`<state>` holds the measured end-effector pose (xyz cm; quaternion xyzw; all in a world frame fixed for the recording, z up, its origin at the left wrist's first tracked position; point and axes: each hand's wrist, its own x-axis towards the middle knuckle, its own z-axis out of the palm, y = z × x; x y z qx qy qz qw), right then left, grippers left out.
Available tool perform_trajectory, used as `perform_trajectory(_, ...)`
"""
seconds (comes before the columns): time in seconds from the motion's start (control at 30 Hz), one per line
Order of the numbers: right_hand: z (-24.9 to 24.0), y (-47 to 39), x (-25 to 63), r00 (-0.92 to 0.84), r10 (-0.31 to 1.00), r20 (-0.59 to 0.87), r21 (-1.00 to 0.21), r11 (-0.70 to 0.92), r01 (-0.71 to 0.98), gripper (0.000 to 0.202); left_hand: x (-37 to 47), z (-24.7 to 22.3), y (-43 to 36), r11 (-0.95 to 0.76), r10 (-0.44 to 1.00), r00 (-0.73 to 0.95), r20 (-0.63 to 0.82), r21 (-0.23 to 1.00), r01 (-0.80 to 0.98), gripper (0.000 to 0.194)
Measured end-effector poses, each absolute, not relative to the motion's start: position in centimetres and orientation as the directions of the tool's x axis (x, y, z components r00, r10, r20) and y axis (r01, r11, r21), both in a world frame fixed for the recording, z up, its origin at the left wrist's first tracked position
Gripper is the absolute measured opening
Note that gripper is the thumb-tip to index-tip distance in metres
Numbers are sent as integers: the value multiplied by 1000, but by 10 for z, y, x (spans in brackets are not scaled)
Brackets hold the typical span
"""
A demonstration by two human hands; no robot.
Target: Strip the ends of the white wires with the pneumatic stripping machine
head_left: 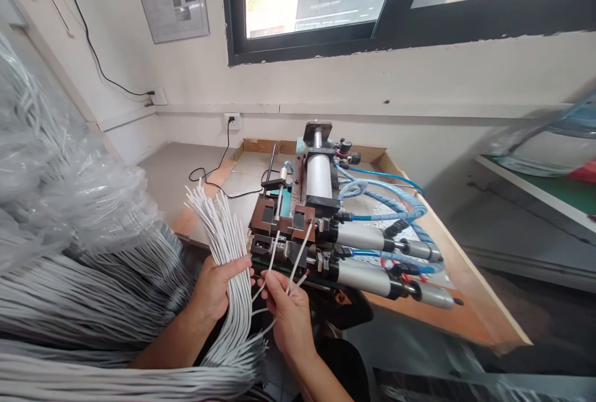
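Note:
My left hand point(218, 287) grips a thick bundle of white cables point(223, 234) that fans upward and curves down past my wrist. My right hand point(288, 309) pinches a few single white cables point(298, 256) and holds their tips up against the front jaws of a small pneumatic machine point(298, 225). The machine has a white upright cylinder point(319, 175), two horizontal silver cylinders point(367, 278) and blue air hoses point(395, 200). It stands on a wooden board point(465, 284).
Large heaps of white cables point(69, 302), some under clear plastic point(56, 178), fill the left side. A black power cord point(214, 175) runs from a wall socket across the bench. A window is above, and a green-topped shelf point(549, 187) stands at right.

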<state>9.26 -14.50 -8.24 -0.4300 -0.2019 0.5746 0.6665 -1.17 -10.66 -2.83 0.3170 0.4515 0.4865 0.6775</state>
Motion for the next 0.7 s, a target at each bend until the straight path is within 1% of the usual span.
perform_trajectory(0.07, -79, -141, 94, 272, 917, -292, -750, -43, -660, 23, -12, -26, -103, 323, 946, 88, -313, 875, -362, 19)
perform_trajectory(0.2, -71, -131, 97, 226, 888, -401, -615, -78, -785, 24, -10, -22, -99, 332, 943, 101, -318, 868, -369, 21)
perform_trajectory(0.3, -69, -125, 99, 167, 879, -446, -525, -106, -845, 24, -8, -20, -100, 329, 944, 104, -312, 873, -361, 21)
perform_trajectory(0.43, -69, -122, 100, 98, 881, -463, -455, -142, -879, 24, -5, -18, -100, 276, 960, 62, -271, 902, -333, 22)
perform_trajectory(0.53, -67, -121, 98, 74, 882, -466, -444, -161, -881, 25, -4, -18, -100, 221, 973, 12, -229, 924, -310, 23)
perform_trajectory(0.6, -67, -122, 95, 104, 876, -472, -463, -146, -874, 25, -3, -19, -100, 192, 979, -8, -203, 935, -297, 24)
perform_trajectory(0.63, -67, -123, 94, 125, 879, -461, -483, -129, -866, 24, -2, -19, -100, 172, 983, -15, -184, 941, -293, 23)
perform_trajectory(0.7, -67, -126, 93, 143, 909, -391, -552, -107, -827, 23, -2, -19, -100, 124, 991, -21, -135, 950, -285, 20)
